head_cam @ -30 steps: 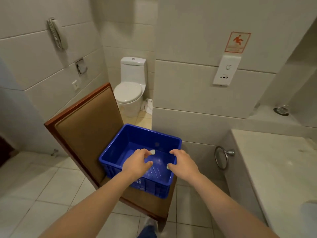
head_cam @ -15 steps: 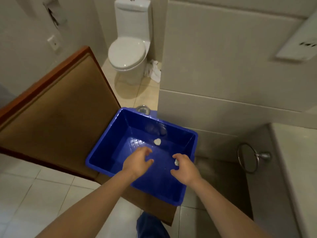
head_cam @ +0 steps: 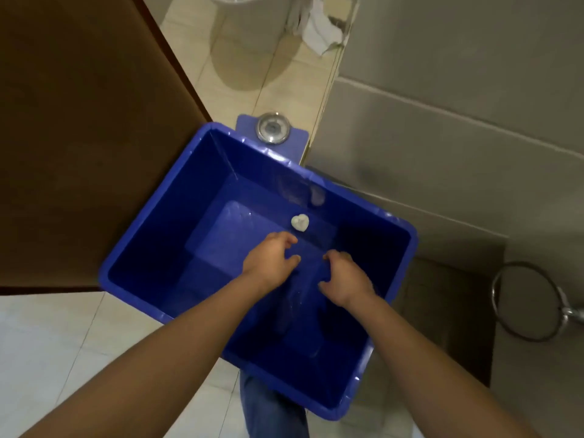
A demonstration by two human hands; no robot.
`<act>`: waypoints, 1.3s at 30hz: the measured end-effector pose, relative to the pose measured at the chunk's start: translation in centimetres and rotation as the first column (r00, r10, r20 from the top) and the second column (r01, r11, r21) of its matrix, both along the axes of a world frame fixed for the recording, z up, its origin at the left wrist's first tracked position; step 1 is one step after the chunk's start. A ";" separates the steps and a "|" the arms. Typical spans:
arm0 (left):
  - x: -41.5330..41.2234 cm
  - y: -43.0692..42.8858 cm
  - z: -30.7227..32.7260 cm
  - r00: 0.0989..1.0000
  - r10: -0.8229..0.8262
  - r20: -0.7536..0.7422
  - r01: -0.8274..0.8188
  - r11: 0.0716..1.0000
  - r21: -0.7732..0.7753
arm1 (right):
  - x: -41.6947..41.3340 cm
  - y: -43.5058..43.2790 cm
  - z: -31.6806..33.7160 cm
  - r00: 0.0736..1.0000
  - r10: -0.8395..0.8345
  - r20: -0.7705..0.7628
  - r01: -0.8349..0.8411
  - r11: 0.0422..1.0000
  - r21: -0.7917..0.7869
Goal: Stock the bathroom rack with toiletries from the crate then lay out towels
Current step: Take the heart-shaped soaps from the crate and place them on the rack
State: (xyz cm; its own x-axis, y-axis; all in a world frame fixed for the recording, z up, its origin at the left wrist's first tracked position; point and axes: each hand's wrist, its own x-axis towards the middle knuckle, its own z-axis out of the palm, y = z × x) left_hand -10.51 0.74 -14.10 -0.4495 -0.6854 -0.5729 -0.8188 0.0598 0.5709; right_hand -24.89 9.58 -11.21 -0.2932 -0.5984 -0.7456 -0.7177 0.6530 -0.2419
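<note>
Nearly emptied: last pick from the crate

Left hand [head_cam: 268, 263] hovered open, fingers curled, beside a white heart-shaped soap [head_cam: 300, 222] on the blue crate [head_cam: 151, 248] floor. Right hand [head_cam: 346, 281] was curled; contents unclear. Next, likely: pinch the soap.

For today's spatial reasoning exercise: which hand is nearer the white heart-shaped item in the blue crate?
Left. The left hand sits just below the heart-shaped item; the right hand is farther, lower right.

a small white heart-shaped soap [head_cam: 300, 222] is seen lying flat on the floor of the blue crate [head_cam: 151, 263], near its far wall.
</note>
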 end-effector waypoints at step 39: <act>-2.5 -0.4 -7.6 0.980 0.142 -0.141 -0.151 0.987 -0.057 | 1.4 -1.8 -5.8 0.603 -0.701 0.382 0.730 0.678 0.092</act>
State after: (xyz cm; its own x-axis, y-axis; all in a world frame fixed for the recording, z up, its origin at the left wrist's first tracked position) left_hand -13.00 0.35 -21.74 -0.4119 -0.7844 -0.4638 -0.7363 -0.0134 0.6765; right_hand -23.47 7.80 -17.04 -0.3726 -0.3665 -0.8526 0.1221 0.8914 -0.4365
